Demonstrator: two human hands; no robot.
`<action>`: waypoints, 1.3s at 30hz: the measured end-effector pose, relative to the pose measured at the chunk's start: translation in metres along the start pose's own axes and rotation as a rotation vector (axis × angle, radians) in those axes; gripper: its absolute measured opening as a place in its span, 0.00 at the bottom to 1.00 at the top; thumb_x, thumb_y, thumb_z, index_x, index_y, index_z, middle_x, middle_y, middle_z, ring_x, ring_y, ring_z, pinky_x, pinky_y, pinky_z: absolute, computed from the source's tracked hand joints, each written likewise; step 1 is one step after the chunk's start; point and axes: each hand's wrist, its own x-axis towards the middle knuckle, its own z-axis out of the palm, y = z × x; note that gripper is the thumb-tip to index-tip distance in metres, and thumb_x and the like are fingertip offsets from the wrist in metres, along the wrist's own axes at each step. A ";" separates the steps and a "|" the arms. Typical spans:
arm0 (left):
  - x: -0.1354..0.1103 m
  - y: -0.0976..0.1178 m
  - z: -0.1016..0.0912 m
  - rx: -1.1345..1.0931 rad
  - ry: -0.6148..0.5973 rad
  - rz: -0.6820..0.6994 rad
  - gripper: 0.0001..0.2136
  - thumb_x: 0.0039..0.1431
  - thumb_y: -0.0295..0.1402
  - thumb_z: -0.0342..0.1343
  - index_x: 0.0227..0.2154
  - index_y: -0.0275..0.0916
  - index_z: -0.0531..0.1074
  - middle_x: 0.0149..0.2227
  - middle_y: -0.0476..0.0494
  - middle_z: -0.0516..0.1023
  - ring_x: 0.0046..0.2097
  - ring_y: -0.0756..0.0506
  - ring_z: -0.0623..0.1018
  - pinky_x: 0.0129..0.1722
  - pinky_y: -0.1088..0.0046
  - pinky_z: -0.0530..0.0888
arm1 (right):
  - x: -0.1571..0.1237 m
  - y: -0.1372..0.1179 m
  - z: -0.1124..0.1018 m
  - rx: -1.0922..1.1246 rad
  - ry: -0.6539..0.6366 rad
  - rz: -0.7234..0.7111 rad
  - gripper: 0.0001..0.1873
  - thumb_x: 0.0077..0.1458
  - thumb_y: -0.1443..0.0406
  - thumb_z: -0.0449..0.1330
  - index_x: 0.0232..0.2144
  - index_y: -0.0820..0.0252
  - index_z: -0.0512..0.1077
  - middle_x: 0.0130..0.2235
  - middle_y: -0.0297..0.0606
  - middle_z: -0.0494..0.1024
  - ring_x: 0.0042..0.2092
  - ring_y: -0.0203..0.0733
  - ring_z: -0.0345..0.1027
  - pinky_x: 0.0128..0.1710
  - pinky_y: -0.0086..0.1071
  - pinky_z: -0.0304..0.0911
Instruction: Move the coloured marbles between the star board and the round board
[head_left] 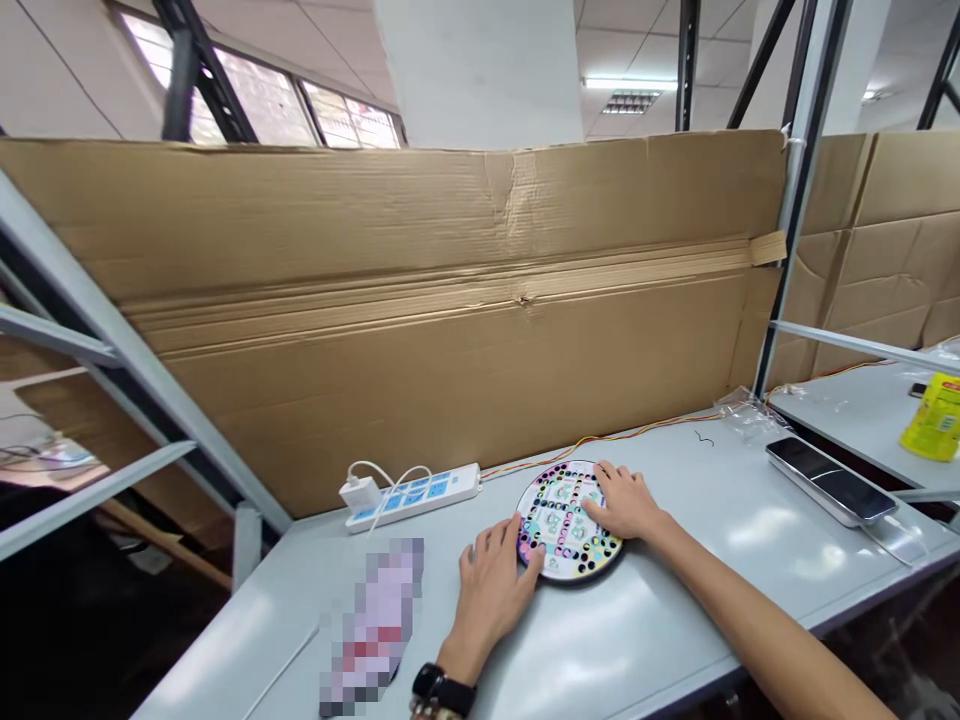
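1. White plastic power strip [412, 497] lies at the back of the pale grey surface [622, 645], against a tall corrugated cardboard panel [375, 320]. Its switches are blue, and a white charger [359, 494] with a looping white cable is plugged into it.
2. Nearer the person, a long object [373, 625] lies on the surface, but pixelation hides what it is.
3. The left hand [491, 600], with a black wristwatch [441, 689] on its wrist, sits at the near-left rim of the board. Its fingers are spread and bent over the edge; I cannot tell whether they are gripping it.
4. Round printed board [568, 520] lies flat on the surface between the hands, its face patterned with coloured dots and black holes. A thin multicoloured ribbon wire [600, 441] runs along the surface behind it.
5. The right hand [624, 502] lies open on the board's upper-right side, fingers spread across its face and holding nothing closed.
6. Farther right, a clear plastic bag [752, 417] lies near the back edge, and a dark-screened smartphone [831, 482] lies nearer the surface's right edge.
7. Yellow bottle [936, 420] stands at the far right on a neighbouring surface.
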 end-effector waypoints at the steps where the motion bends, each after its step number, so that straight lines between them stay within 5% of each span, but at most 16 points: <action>1: 0.001 0.000 -0.002 0.000 -0.005 0.009 0.30 0.75 0.47 0.51 0.74 0.44 0.77 0.73 0.29 0.82 0.74 0.27 0.78 0.78 0.37 0.68 | 0.000 -0.001 -0.001 -0.006 0.003 -0.004 0.35 0.76 0.52 0.62 0.78 0.59 0.71 0.81 0.61 0.69 0.72 0.71 0.71 0.71 0.64 0.63; 6: 0.011 0.009 -0.005 0.044 -0.010 0.003 0.31 0.73 0.48 0.52 0.71 0.39 0.78 0.72 0.25 0.82 0.75 0.25 0.77 0.78 0.35 0.68 | -0.001 -0.001 0.000 0.035 0.000 0.012 0.36 0.75 0.54 0.61 0.78 0.60 0.70 0.81 0.58 0.69 0.75 0.69 0.67 0.73 0.61 0.61; 10: 0.028 0.015 -0.005 0.054 -0.111 -0.013 0.39 0.74 0.51 0.49 0.82 0.38 0.66 0.81 0.25 0.72 0.81 0.26 0.70 0.80 0.36 0.65 | -0.002 -0.001 0.000 0.066 0.021 0.062 0.36 0.76 0.55 0.58 0.79 0.58 0.68 0.81 0.55 0.68 0.77 0.63 0.65 0.75 0.55 0.59; 14: 0.043 0.010 -0.003 0.041 -0.181 -0.022 0.42 0.74 0.53 0.46 0.85 0.41 0.59 0.84 0.34 0.69 0.83 0.31 0.67 0.84 0.44 0.61 | -0.004 -0.009 -0.006 0.043 0.007 0.071 0.35 0.76 0.53 0.58 0.75 0.66 0.73 0.77 0.64 0.73 0.75 0.70 0.67 0.73 0.59 0.61; 23: 0.043 0.006 0.004 0.033 -0.149 -0.009 0.41 0.74 0.54 0.48 0.84 0.45 0.62 0.83 0.33 0.70 0.84 0.30 0.66 0.83 0.42 0.60 | -0.010 -0.021 -0.014 0.009 0.018 0.092 0.35 0.75 0.51 0.60 0.73 0.68 0.74 0.72 0.65 0.77 0.73 0.71 0.68 0.71 0.57 0.61; 28: 0.042 0.001 0.005 -0.043 -0.030 -0.089 0.39 0.74 0.52 0.49 0.82 0.38 0.66 0.78 0.27 0.76 0.78 0.29 0.74 0.79 0.45 0.68 | -0.008 -0.007 -0.018 0.066 0.062 0.288 0.27 0.78 0.52 0.59 0.67 0.62 0.79 0.68 0.57 0.82 0.71 0.62 0.72 0.68 0.47 0.64; 34: 0.040 -0.016 0.009 -0.088 0.023 -0.163 0.29 0.73 0.53 0.52 0.65 0.43 0.82 0.67 0.30 0.85 0.71 0.27 0.79 0.73 0.42 0.72 | -0.004 0.015 -0.019 0.115 0.056 0.336 0.17 0.75 0.50 0.63 0.48 0.56 0.83 0.53 0.47 0.89 0.57 0.56 0.82 0.58 0.41 0.66; 39: 0.039 -0.012 0.013 -0.141 0.067 -0.169 0.26 0.71 0.51 0.53 0.59 0.42 0.85 0.63 0.32 0.87 0.69 0.28 0.82 0.74 0.43 0.72 | 0.000 0.021 -0.011 0.218 0.106 0.345 0.13 0.72 0.52 0.66 0.41 0.54 0.78 0.44 0.40 0.86 0.49 0.52 0.81 0.54 0.40 0.66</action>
